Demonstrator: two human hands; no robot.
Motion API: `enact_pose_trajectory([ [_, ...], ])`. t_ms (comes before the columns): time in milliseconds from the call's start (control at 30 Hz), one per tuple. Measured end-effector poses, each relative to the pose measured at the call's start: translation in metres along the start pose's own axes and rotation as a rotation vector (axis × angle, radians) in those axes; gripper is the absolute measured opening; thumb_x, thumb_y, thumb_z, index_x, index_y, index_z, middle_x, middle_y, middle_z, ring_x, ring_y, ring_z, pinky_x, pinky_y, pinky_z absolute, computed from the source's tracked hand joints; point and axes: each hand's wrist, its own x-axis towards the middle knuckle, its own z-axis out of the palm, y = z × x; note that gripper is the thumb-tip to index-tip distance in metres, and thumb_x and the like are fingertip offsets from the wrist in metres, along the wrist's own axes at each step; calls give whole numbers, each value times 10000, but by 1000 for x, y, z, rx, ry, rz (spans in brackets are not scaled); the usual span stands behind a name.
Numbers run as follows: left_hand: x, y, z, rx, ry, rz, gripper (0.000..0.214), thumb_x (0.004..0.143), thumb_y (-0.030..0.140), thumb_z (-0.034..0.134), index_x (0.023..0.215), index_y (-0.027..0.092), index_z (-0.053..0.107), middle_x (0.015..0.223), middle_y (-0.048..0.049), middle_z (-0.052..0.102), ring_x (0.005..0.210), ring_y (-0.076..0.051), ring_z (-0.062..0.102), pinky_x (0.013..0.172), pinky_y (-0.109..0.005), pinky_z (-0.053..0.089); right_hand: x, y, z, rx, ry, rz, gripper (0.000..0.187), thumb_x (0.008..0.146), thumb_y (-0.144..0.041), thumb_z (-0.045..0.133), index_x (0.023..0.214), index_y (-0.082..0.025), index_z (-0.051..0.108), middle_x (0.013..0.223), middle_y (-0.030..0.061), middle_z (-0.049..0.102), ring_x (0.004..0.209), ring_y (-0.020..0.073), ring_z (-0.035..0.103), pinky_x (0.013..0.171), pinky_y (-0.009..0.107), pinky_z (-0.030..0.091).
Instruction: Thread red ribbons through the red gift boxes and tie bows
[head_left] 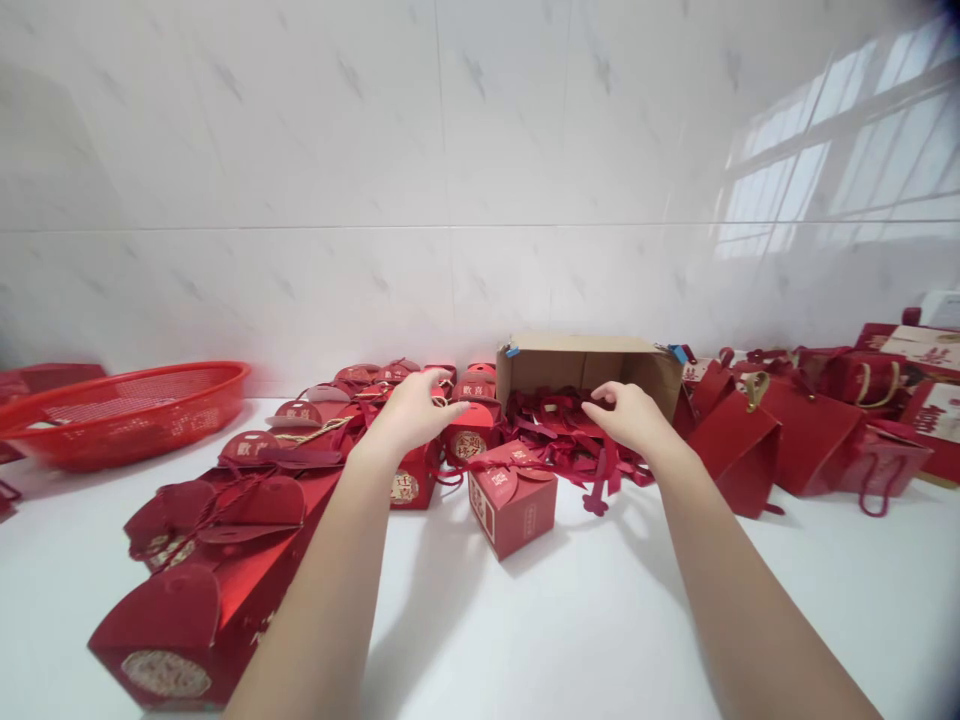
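My left hand (416, 405) reaches forward over a cluster of small red gift boxes (465, 435), fingers curled loosely with nothing visible in them. My right hand (630, 412) hovers palm down over a heap of red ribbons (570, 440) spilling from a cardboard box (585, 365) lying on its side; its fingers bend downward near the ribbons, and no grip shows. A small red gift box (512, 505) stands on the white table (570, 620) between my forearms.
A row of folded red boxes (217, 530) runs along the left. A red plastic basket (127, 410) sits at the far left. Red paper bags with handles (810, 430) crowd the right. A white tiled wall (450, 180) backs the table.
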Motion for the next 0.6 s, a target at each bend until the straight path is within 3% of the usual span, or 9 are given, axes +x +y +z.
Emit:
enact_pose_trajectory([
  [33,-2,3,-1,-12,54,42,461,681,481,593,1059,216,598,1072,-64,641,895,-206,607,706,-261,460,-1,-3,-2,18,3,-41,287,728,-340,579,946,-170,655,1004,106,659,901,217,603,743,283,444],
  [100,-5,11,-2,-28,86,130,383,712,420,577,1023,199,611,1050,-65,648,892,-202,606,733,-273,467,-5,-8,-3,104,-124,-135,262,771,-322,543,951,-172,661,1009,88,670,906,197,612,768,261,452],
  [200,-10,23,1,-41,-59,269,231,739,348,549,883,193,643,905,-37,673,799,-179,614,689,-261,472,-12,-14,0,209,-456,-232,265,797,-376,535,909,-183,678,944,61,697,825,177,629,708,238,468],
  [300,-13,30,14,-2,-261,364,168,729,292,554,824,197,655,846,-23,676,756,-166,611,644,-238,460,-15,-14,11,195,-649,-267,254,748,-388,605,902,-199,679,896,50,703,745,168,623,610,231,455],
  [500,-12,34,43,137,-393,366,230,740,320,550,913,225,669,878,-25,679,750,-170,607,596,-228,426,-11,-10,25,194,-734,-316,172,694,-290,634,839,-198,631,745,22,683,626,136,586,493,215,392],
  [600,-11,34,50,164,-472,351,339,701,352,604,1023,253,644,874,-17,674,741,-175,610,569,-224,415,-11,-12,23,242,-680,-385,131,676,-240,629,794,-184,619,710,20,663,633,138,588,513,216,406],
])
